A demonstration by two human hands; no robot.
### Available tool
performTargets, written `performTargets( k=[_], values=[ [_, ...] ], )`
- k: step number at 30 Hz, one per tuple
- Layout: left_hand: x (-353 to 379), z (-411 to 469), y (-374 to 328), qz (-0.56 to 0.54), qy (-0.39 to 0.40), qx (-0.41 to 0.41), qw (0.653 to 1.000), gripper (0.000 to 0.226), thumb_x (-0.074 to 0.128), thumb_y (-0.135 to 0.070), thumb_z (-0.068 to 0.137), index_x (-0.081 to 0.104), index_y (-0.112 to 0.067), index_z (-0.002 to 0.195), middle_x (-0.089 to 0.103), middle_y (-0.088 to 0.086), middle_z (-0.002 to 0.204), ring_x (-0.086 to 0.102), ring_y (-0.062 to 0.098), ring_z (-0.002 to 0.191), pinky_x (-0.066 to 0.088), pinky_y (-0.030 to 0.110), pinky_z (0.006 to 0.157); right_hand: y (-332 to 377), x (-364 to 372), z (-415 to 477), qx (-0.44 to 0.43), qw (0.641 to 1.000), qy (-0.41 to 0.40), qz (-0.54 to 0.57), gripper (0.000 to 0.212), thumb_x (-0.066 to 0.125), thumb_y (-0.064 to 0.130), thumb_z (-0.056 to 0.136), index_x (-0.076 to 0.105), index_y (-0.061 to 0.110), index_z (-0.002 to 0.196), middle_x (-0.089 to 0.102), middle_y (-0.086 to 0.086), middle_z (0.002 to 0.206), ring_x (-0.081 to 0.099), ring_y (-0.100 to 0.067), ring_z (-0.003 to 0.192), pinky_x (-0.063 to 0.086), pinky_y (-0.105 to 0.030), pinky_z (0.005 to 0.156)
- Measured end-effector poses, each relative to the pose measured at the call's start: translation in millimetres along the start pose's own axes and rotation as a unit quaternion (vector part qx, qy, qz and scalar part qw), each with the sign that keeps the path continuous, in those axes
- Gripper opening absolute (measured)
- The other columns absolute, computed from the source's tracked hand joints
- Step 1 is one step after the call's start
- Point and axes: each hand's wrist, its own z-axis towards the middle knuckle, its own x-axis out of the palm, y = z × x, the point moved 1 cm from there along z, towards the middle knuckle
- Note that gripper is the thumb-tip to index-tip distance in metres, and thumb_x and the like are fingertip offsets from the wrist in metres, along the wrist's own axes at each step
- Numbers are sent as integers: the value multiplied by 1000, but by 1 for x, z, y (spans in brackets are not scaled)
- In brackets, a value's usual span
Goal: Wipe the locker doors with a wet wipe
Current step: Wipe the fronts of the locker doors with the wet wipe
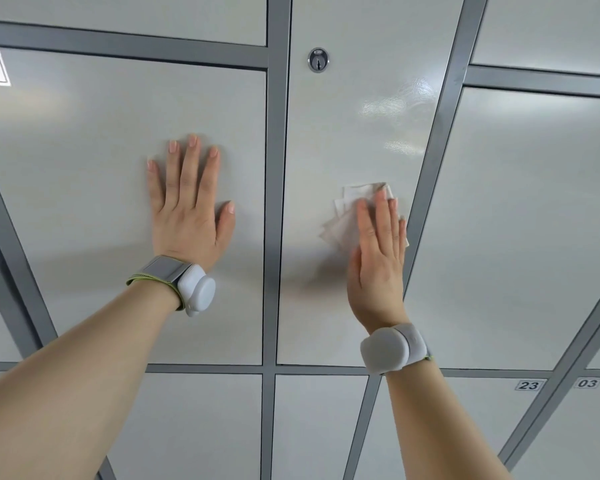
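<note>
Grey locker doors fill the view, set in a darker frame. Centre door has glossy streaks in its upper right. Your left hand lies flat on the left door, fingers straight and slightly spread, thumb out. Your right hand is on the centre door, fingers straight and pressed together, pinning the wet wipe to the panel. The crumpled wipe sticks out left of and above your fingertips. Left wristband and right wristband are grey-white. Keyhole lock sits near the centre door's top. Labels 23 and 03 are at lower right
</note>
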Motion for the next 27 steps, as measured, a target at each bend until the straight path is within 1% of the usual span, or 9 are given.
performTargets(
  k=[2, 5, 10, 14, 19, 22, 24, 27],
  values=[
    [1, 0, 0, 4, -2, 1, 1000, 60, 42, -25, 92, 25, -4, 145, 27, 25, 150, 12, 39, 139, -7, 43, 116, 4, 1, 4, 19, 1000, -15, 6, 65, 27, -9, 84, 29, 4, 148, 9, -7, 158, 1, -24, 147, -5, -36, 120],
    [1, 0, 0, 3, 1, 0, 1000, 60, 43, -25, 91, 25, -3, 145, 26, 25, 150, 12, 39, 139, -8, 43, 116, 12, 7, 8, 16, 1000, -23, 7, 65, 28, -7, 83, 29, 2, 148, 7, -4, 156, 0, -26, 146, -8, -32, 119],
    [-1, 1, 0, -1, 6, 3, 1000, 59, 42, -24, 92, 26, -3, 144, 26, 26, 150, 11, 39, 139, -6, 44, 116, 28, 22, 11, -26, 999, -7, 28, 71, 37, -15, 78, 30, 1, 147, 12, -10, 156, 1, -27, 145, -8, -35, 119],
    [-2, 1, 0, -8, 10, 1, 1000, 59, 43, -24, 92, 26, -2, 144, 26, 25, 150, 11, 39, 139, -6, 44, 116, 35, 31, 9, -46, 999, 3, 27, 64, 34, -9, 83, 30, 0, 146, 18, -17, 156, 4, -29, 146, -4, -41, 120],
    [-4, 1, -1, -35, 20, -11, 999, 60, 44, -23, 91, 26, -2, 145, 23, 26, 151, 11, 40, 140, -8, 44, 115, 37, 38, -3, -69, 997, 25, 21, 68, 44, -15, 82, 31, 1, 146, 19, -15, 156, 6, -29, 146, -2, -41, 120],
    [-5, -5, -3, -55, 25, -14, 998, 61, 44, -24, 91, 26, -3, 145, 22, 26, 151, 10, 41, 140, -8, 44, 116, 34, 36, -11, -77, 996, 41, 19, 68, 44, -12, 82, 29, 3, 147, 18, -12, 157, 3, -26, 148, -1, -41, 120],
    [-5, -14, -6, -69, 33, -14, 997, 60, 43, -25, 92, 25, -4, 145, 22, 25, 151, 9, 40, 140, -8, 45, 116, 31, 35, -16, -78, 996, 48, 11, 71, 44, -12, 80, 27, 5, 147, 17, -10, 157, 1, -21, 148, -1, -40, 120],
    [-4, -31, -10, -80, 50, -18, 995, 60, 42, -27, 93, 25, -5, 146, 21, 24, 152, 6, 39, 141, -7, 47, 116, 23, 33, -24, -61, 997, 45, 2, 74, 43, -15, 79, 27, 6, 148, 14, -6, 157, 1, -19, 148, 1, -41, 120]
  ],
)
